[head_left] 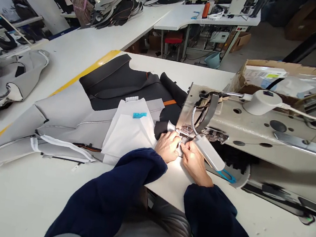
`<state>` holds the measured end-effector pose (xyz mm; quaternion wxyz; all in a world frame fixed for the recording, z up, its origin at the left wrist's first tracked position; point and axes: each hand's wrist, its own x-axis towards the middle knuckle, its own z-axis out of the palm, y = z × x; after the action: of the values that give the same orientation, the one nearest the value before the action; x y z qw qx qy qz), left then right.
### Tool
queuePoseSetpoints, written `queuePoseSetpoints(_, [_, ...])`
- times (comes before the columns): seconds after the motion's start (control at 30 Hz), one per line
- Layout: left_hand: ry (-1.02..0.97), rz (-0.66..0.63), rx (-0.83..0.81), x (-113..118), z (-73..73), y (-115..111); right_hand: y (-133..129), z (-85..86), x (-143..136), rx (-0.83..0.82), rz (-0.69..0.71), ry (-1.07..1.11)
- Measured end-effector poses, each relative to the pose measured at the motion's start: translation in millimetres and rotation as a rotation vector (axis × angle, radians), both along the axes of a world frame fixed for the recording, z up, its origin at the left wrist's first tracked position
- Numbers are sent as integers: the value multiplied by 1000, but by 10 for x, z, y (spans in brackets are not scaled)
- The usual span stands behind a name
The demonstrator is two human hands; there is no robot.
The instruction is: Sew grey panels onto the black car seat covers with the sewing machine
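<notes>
A sewing machine point(252, 120) stands at the right, its lamp lighting the spot below its needle area. Just in front of the needle area, my left hand point(168, 146) presses with curled fingers on the edge of the grey and black fabric point(73, 116). Close at its right, my right hand point(194, 161) has its fingers closed near the same edge; what they pinch is too small to make out. The fabric spreads out to the left, with a white piece point(129, 130) on it bearing a blue clip point(139, 115).
Grey fabric pieces point(29, 73) are heaped at the far left. An open cardboard box point(294, 69) sits behind the machine. Another sewing table point(174, 19) with an orange thread spool point(206, 10) is further back. Several people are at the back left.
</notes>
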<state>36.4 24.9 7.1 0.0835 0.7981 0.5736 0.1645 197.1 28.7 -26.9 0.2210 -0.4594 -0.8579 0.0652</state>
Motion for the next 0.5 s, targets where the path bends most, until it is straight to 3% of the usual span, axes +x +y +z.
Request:
queuePoseSetpoints(0.23, [56, -20, 38, -24, -20, -43, -8, -23, -12, 12, -7, -37])
queuePoseSetpoints(0.37, [95, -111, 45, -103, -65, 52, -45, -2, -25, -23, -38, -85])
queuePoseSetpoints(0.5, [163, -179, 33, -166, -8, 64, -71, -2, -28, -51, -79, -90])
